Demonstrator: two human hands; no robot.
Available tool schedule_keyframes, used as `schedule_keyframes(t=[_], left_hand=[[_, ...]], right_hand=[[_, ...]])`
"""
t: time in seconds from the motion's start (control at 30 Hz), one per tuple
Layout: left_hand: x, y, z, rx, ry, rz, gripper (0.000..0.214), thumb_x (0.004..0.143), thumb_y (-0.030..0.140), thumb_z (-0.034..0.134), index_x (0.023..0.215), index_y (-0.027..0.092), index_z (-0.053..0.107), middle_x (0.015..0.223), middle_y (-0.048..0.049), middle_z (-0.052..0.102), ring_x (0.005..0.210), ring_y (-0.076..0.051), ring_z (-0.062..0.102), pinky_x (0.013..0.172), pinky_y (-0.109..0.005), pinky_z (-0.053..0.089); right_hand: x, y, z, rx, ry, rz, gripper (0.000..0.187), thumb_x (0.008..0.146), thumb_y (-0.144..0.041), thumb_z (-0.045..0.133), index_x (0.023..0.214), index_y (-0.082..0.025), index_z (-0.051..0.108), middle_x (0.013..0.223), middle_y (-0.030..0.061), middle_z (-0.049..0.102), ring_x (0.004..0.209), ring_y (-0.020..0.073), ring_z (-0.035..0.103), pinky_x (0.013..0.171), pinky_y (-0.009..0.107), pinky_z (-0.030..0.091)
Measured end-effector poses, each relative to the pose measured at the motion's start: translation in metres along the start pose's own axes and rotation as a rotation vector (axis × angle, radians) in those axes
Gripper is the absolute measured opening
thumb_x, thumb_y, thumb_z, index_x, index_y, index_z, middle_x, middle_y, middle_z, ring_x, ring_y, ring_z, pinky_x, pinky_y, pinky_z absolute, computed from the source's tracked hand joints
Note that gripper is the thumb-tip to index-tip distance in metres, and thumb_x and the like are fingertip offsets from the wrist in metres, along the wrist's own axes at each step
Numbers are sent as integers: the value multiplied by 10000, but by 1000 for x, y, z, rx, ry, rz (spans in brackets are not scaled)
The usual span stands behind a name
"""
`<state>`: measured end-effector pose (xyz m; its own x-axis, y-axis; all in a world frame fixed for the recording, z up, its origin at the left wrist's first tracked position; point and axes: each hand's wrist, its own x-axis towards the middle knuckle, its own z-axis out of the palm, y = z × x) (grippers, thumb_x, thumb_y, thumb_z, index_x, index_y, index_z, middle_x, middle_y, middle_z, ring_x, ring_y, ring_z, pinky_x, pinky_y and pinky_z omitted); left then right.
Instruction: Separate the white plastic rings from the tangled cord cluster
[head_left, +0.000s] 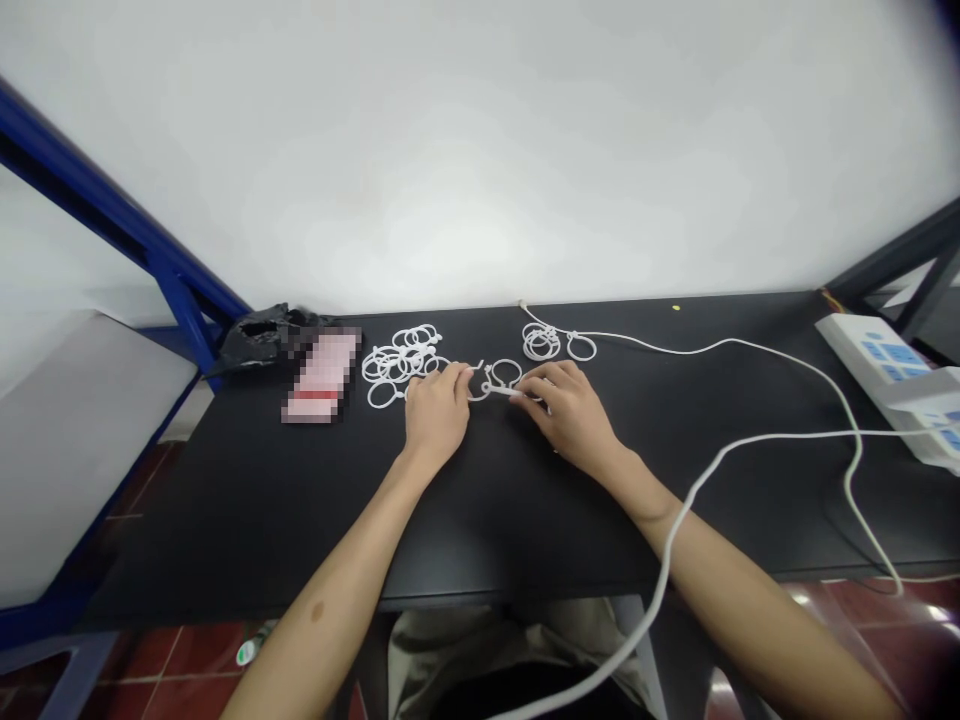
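My left hand (439,408) has its fingers closed on an open white plastic ring (478,398), whose free end sticks up beside the fingertips. Facing it, my right hand (566,408) pinches another thin white ring (501,389), seen nearly edge-on. The two rings meet in the gap between my hands; whether they are linked is too small to tell. Just behind that gap lies a further white ring (507,361). A loose heap of white rings (397,362) spreads beyond my left hand, and a smaller group of rings (541,357) lies past my right hand.
A blurred pink item (326,370) and a crumpled black plastic bag (259,335) lie on the left of the black table (300,520). White power strips (889,365) occupy the right side. One white cable (712,455) crosses over my right forearm; another runs along the back.
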<state>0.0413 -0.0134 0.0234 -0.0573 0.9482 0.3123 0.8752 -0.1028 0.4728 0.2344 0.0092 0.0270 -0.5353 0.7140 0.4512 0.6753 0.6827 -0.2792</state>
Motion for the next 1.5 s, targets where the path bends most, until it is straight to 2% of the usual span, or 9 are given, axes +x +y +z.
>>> schedule_keyframes(t=[0.23,0.4,0.5,0.67,0.83,1.07,1.17,1.3,1.5], left_hand=[[4,-5,-11,-64,31,-75,268,1002,244,399,1018,176,657,751,-19,710,729,-192,651,775,-332,439],[2,-4,-11,-97,-1,74,261,1006,250,402,1033,194,655,751,-5,706,779,-194,641,816,-347,417],[-1,-1,-7,-66,-46,166,262,1008,269,412,1061,203,660,786,-12,716,807,-209,628,818,-365,398],[-3,2,-4,-56,-106,193,291,1015,310,401,1097,208,661,712,-8,700,782,-213,606,818,-376,387],[-3,3,-5,-33,-136,196,315,1020,315,380,1105,212,665,711,-19,685,761,-200,597,811,-367,396],[-5,4,-4,-42,-182,228,321,1017,279,371,1138,214,661,724,-26,664,751,-198,582,829,-373,420],[-6,7,-5,-90,-206,245,320,1014,267,366,1104,219,669,718,-19,665,757,-200,580,832,-374,432],[-9,12,-10,-196,-201,287,315,989,279,411,1214,201,617,907,-44,708,870,-207,592,871,-383,444],[-11,11,-12,-247,-186,352,419,906,438,573,1250,198,589,1031,-50,685,955,-214,569,1007,-428,409]], right_hand=[[0,14,-5,-69,75,94,218,939,-161,507,958,-230,713,966,77,669,865,241,524,810,400,455],[-1,21,-4,-68,33,94,386,884,-24,427,1079,-217,698,1086,104,661,957,282,512,851,455,468],[0,15,-5,-10,52,61,443,896,-21,394,1189,-230,653,1146,103,647,1012,282,511,898,462,470],[0,-2,-8,101,87,17,447,925,-44,343,1220,-227,623,1123,89,651,1025,255,528,922,431,464],[-1,-13,-13,226,2,-54,444,911,-84,376,1285,-237,559,1110,80,634,998,246,545,886,417,463],[-1,-15,-1,300,0,37,258,996,-306,435,1162,-195,598,963,87,639,895,212,597,826,365,491],[-1,-12,3,386,17,59,187,989,-302,467,1056,-217,619,945,63,659,863,189,621,793,331,500],[-1,-12,0,425,100,120,128,960,-293,529,911,-232,630,870,26,688,785,167,642,742,295,502],[2,-14,-6,418,147,153,148,938,-270,556,811,-223,614,822,19,712,749,163,664,713,285,510]])
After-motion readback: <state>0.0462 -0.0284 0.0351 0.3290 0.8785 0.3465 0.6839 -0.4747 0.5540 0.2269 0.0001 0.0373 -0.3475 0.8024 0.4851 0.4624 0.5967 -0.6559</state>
